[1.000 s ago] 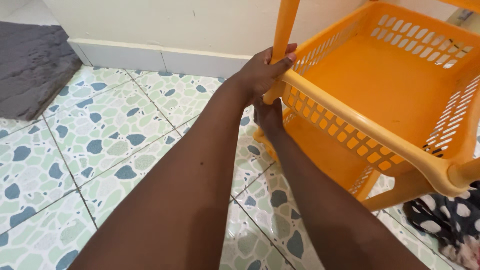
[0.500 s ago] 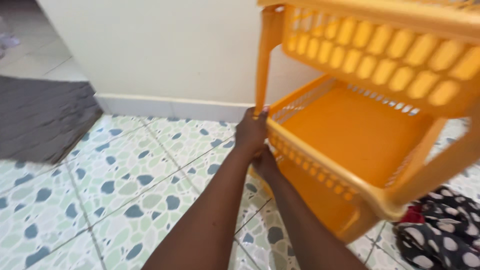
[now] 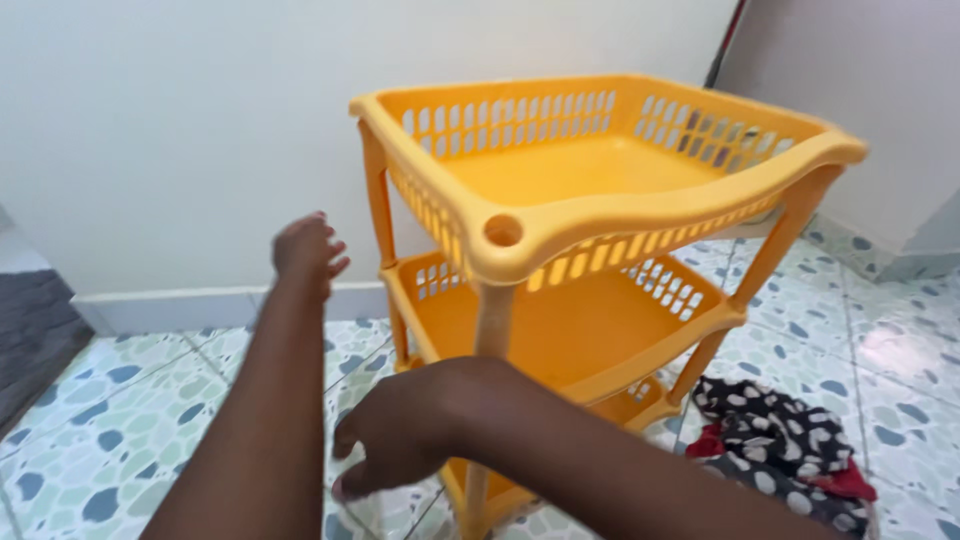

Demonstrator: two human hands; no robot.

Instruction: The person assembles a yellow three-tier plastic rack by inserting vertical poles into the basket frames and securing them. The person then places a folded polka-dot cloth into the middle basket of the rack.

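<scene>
Right now I have both hands off the orange three-shelf rack (image 3: 600,215), which stands upright on the tiled floor (image 3: 120,420), close against the white wall (image 3: 180,120). My left hand (image 3: 308,250) hangs in the air just beside the rack's rear left post (image 3: 378,200), fingers loosely spread and holding nothing. My right hand (image 3: 400,440) sits lower, in front of the front corner post (image 3: 490,330), fingers slack and curled downward, also empty; I cannot tell whether its knuckles brush the post.

I judge this as a pause between grips on the rack, with the rack standing on its own feet. Any fresh hold would call for closing each hand round a post rather than the slotted shelf walls, and keeping the load level, since the frame is tall and light-looking. A heap of spotted black, white and red clothes (image 3: 780,440) lies on the floor just beside the rack's right foot, and could catch a leg. A grey mat (image 3: 30,330) lies well apart at the left.
</scene>
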